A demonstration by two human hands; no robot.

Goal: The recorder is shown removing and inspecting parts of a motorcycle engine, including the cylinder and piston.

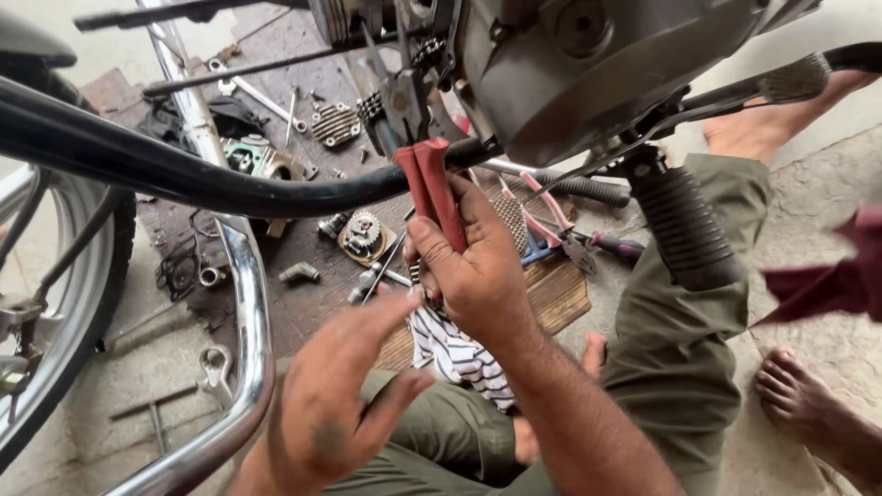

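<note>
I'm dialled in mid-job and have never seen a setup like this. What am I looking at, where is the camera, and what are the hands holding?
There is one view, from a camera on the person's head, looking down. No robot: two bare hands work under a motorcycle engine. The right hand grips red-handled pliers, jaws up at the engine's chain area. The left hand is open and holds nothing. On the floor mat lie a gear part, wrenches, pink-handled pliers and a striped cloth. A chrome pipe runs at left.

Right hand (469,266) raised with forearm stretched up, fingers closed tight in a firm grip. Left hand (335,404) lower, palm open, fingers spread and loose, holding nothing.
</note>
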